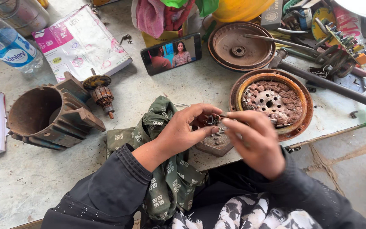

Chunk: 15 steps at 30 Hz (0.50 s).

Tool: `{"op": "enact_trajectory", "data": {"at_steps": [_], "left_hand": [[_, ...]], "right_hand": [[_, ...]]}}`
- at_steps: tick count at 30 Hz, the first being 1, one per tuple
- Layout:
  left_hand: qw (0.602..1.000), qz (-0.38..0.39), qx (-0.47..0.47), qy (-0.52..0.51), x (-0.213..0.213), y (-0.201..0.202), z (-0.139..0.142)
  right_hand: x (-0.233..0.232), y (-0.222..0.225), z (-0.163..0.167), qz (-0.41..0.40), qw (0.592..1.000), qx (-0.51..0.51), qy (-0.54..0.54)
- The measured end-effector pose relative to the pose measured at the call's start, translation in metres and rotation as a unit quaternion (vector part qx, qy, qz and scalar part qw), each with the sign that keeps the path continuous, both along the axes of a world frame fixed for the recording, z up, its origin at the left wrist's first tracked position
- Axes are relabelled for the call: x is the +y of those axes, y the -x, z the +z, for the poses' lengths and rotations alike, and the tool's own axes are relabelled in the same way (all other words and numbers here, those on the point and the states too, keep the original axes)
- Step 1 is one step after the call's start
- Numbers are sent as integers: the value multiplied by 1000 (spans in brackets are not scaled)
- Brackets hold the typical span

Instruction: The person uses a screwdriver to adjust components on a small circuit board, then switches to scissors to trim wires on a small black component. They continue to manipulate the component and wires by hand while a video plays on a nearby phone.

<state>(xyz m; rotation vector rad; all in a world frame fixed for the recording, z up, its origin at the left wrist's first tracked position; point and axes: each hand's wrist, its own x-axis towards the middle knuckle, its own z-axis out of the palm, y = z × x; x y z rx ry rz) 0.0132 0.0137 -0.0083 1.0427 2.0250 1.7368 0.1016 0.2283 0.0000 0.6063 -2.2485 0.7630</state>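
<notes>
At the tabletop's near edge, left hand and right hand meet, fingertips pinching a small dark metal part above the green patterned cloth.

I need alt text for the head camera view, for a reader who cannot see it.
Two hands, the left hand and right hand, pinch a small dark metal part above a worn workbench. Around them lie a green patterned cloth, a rusty motor housing and a rusty round plate.
</notes>
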Motion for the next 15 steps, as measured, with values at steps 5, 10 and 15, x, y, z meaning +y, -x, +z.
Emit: {"op": "enact_trajectory", "data": {"at_steps": [5,10,15], "left_hand": [[975,-70,-168,-130,-4,8,-17],[962,-74,-227,-134,-7,13,-25],[950,-93,-251,-160,-7,16,-26]], "right_hand": [[-19,16,-11,-6,999,9,33],[-7,17,-26,27,997,9,65],[12,22,-35,57,993,-14,100]]}}
